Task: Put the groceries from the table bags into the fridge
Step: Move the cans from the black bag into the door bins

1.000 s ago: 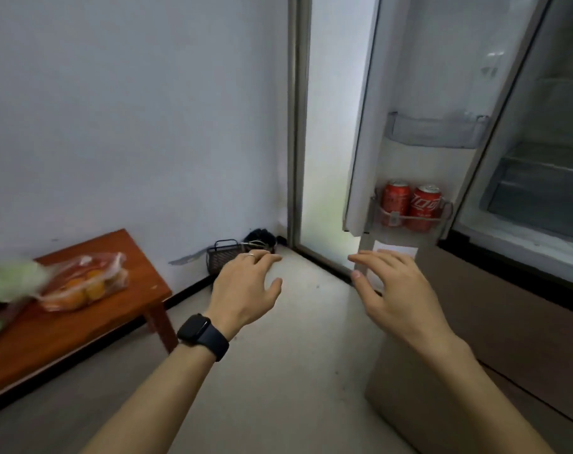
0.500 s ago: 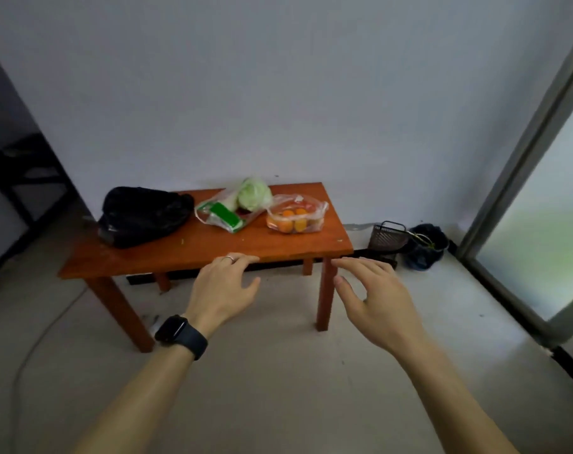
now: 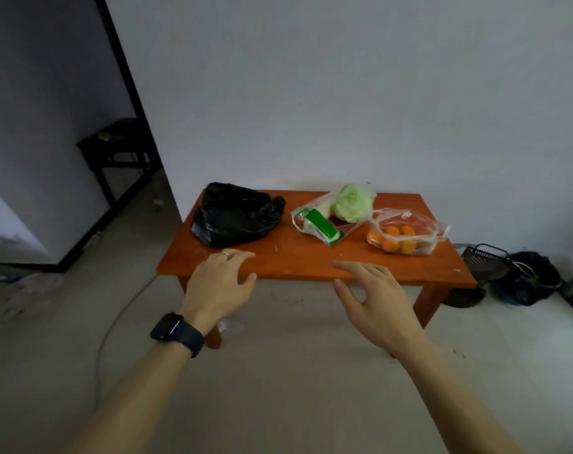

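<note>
A low orange-brown table [image 3: 298,260] stands against the white wall. On it lie a black plastic bag [image 3: 236,216] at the left, a clear bag with a green cabbage and a green-white packet [image 3: 336,213] in the middle, and a clear bag of oranges [image 3: 405,237] at the right. My left hand [image 3: 221,285], with a ring and a black watch on the wrist, hovers open at the table's front edge, below the black bag. My right hand [image 3: 375,301] is open too, in front of the table's front edge. Both hold nothing. The fridge is out of view.
A black wire basket [image 3: 483,262] and a dark bag [image 3: 529,278] sit on the floor right of the table. A dark side table [image 3: 114,149] stands in a doorway at the back left. A thin cable [image 3: 114,322] runs across the grey floor.
My view has swung left from the open fridge to the table, which is now nearer and centred. Both hands stay open and have come up to the table's front edge.
</note>
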The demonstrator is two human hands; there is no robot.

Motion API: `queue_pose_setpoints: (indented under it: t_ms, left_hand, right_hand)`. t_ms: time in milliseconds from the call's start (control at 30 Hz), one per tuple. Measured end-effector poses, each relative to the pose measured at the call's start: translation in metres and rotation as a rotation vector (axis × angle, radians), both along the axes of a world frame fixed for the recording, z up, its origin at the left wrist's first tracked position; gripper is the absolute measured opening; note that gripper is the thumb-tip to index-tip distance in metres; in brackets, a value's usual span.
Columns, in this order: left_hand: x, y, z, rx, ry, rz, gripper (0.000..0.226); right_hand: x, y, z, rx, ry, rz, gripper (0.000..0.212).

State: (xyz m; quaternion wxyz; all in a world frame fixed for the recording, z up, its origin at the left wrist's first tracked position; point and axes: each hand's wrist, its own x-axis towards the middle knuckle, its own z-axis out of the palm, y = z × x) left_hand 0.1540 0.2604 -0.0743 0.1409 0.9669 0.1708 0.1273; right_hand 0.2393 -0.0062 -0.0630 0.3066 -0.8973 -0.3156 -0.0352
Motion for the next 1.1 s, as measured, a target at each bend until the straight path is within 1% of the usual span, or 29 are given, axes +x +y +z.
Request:
queue_pose_setpoints:
  t_ms: [267, 500, 767, 1000, 1100]
  left_hand:
    - [0.047, 0.099, -0.022, -0.039, 0.021, 0.029, 0.046]
    - [0.132, 0.185, -0.044, -0.071, 0.041, 0.035, 0.046]
    - [0.229, 0.27, -0.06, -0.063, 0.137, 0.025, 0.044]
    - [0.289, 0.334, -0.096, -0.006, 0.253, -0.024, 0.046]
    - [0.322, 0.363, -0.117, 0.035, 0.322, -0.086, 0.048]
  right_hand:
    - [0.058, 0.099, -0.025, -0.023, 0.008, 0.031, 0.041]
    - [0.149, 0.187, -0.057, -0.014, 0.027, 0.069, 0.037]
    - [0.254, 0.279, -0.076, -0.057, 0.106, 0.124, 0.036]
    - [0.304, 0.334, -0.113, -0.169, 0.225, 0.154, 0.042]
    - [0.321, 0.358, -0.136, -0.205, 0.292, 0.131, 0.043]
